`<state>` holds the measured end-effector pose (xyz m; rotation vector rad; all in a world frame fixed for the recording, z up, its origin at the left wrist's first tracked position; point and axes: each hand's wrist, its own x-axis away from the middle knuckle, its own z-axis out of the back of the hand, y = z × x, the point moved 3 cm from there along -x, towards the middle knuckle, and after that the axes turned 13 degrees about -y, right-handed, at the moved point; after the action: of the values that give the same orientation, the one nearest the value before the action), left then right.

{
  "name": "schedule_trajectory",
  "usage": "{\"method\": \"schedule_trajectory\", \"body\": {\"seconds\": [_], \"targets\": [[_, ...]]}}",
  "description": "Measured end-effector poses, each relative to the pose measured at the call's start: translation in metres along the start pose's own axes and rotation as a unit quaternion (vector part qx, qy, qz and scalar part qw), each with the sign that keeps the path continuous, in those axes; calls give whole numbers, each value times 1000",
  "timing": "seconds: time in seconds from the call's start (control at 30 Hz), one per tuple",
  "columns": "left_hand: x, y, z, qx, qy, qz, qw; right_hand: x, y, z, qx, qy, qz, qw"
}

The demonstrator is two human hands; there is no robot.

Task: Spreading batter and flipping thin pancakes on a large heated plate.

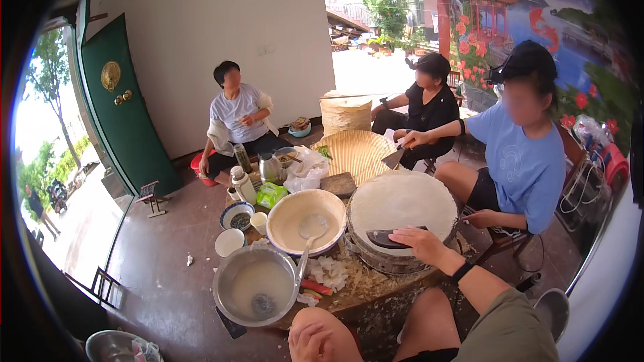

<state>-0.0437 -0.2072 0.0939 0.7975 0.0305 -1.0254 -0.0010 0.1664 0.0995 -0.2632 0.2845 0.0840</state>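
Note:
My right hand (415,242) grips a dark, flat-edged spreader (387,239) at the near edge of a round griddle (370,256). A thin sheet of pale batter (400,201) covers the griddle top. My left hand (311,341) rests on my knee, fingers loosely apart, holding nothing. Left of the griddle stands a wide basin of batter (287,206) with a metal ladle (313,229) in it. Nearer me is a steel basin (221,281) of cloudy liquid with a scouring pad (263,303) in it.
At right, a person in blue (526,161) holds a flat scraper (392,159) over the griddle's far edge. Behind lie a slatted round mat (352,153) and stacked thin flatbreads (346,114). Two other people sit beyond. A thermos (243,186), bowls and crumpled paper (329,272) crowd the table.

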Motion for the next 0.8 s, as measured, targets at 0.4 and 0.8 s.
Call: {"method": "schedule_trajectory", "body": {"seconds": [0.4,0.8], "targets": [[-49,18,-4,-40,-84,-87,992,195,-71,-43,-803,289,-156,497],[-46,34,-19,-124,-89,-129,980,186,-74,-126,-881,205,-173,388]]}}
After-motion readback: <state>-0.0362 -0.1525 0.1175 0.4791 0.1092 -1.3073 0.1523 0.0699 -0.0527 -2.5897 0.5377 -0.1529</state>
